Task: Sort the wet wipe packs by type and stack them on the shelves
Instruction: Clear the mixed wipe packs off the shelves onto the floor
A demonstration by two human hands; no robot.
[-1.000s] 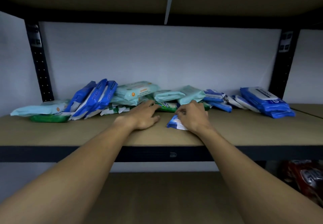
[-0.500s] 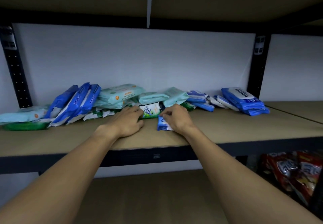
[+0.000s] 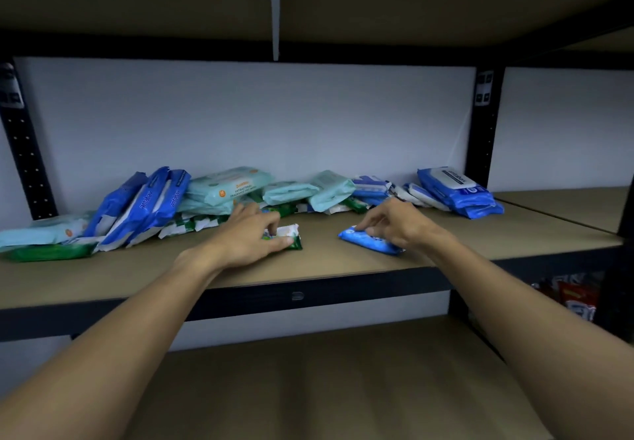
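Both my hands reach onto the middle shelf [image 3: 326, 264]. My left hand [image 3: 247, 237] grips a small green and white wipe pack [image 3: 291, 234], fingers over its top and thumb along its front edge. My right hand [image 3: 394, 223] holds a small blue wipe pack [image 3: 370, 244] that lies flat on the board, fingers curled over its far edge. Behind them a jumbled row of packs runs along the back wall: blue ones leaning at the left [image 3: 151, 203], mint-green ones in the middle [image 3: 230, 185], a blue stack at the right [image 3: 456, 192].
A flat green pack [image 3: 48, 251] and a mint pack [image 3: 37, 232] lie at the far left. Black uprights [image 3: 480, 137] frame the bay. A lower shelf board [image 3: 308, 381] lies below. Red snack bags [image 3: 576, 299] sit low at the right.
My left hand has pulled the green and white pack forward out of the row. My right hand has slid the small blue pack to the right, so the two hands are now apart.
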